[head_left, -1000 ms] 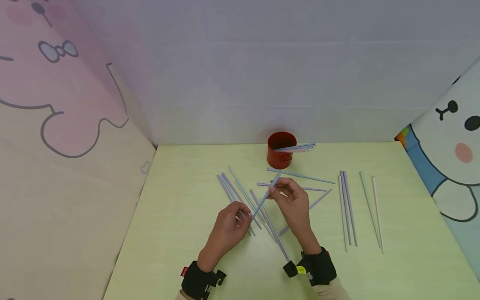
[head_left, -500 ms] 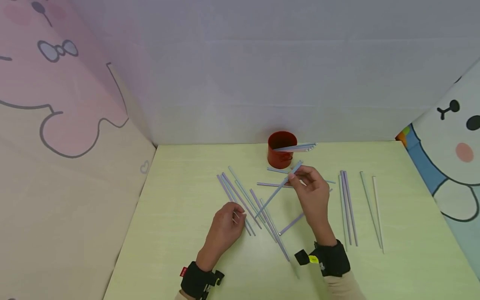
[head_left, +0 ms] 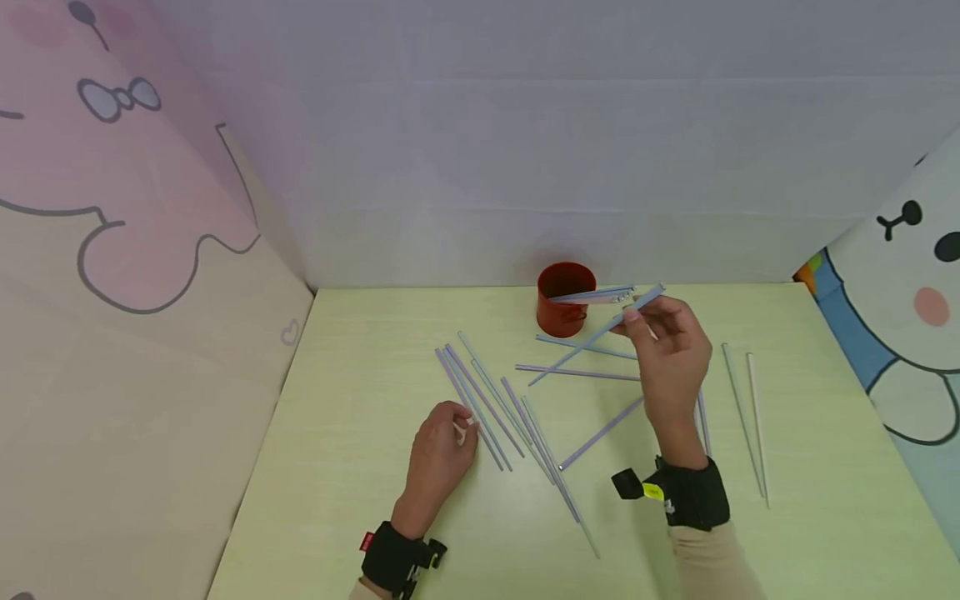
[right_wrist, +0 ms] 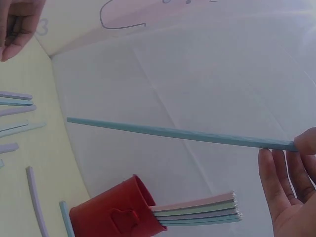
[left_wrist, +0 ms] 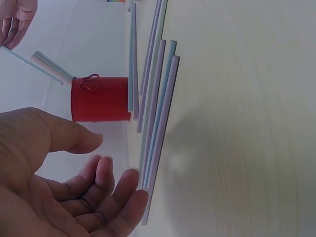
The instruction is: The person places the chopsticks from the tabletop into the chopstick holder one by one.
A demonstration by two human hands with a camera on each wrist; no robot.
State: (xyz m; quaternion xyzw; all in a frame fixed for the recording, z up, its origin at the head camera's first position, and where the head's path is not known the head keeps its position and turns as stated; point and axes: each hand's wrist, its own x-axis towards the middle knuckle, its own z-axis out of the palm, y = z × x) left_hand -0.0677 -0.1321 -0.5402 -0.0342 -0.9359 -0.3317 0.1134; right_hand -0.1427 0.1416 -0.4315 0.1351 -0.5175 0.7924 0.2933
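My right hand (head_left: 671,358) pinches a light blue straw (head_left: 585,343) near its upper end, between thumb and fingers. The straw slants down to the left, raised over the table in the right wrist view. My left hand (head_left: 441,454) holds nothing; its thumb and loosely bent fingers stand apart beside a group of purple, blue and green straws (left_wrist: 160,123). A red bucket (head_left: 558,317) at the back of the table has several pastel straws (right_wrist: 197,210) sticking out to the right. The straw in my right hand passes in front of their ends in the head view.
Two straws, a blue one (head_left: 558,342) and a purple one (head_left: 555,370), lie before the bucket. Another purple straw (head_left: 600,433) lies slanted nearer. A green straw (head_left: 742,417) and a white straw (head_left: 757,429) lie at right. Walls border the table (head_left: 322,517).
My right hand has moved right and away from me with the blue straw, pulling it clear of my left hand. My left hand has let go and drifted slightly left.
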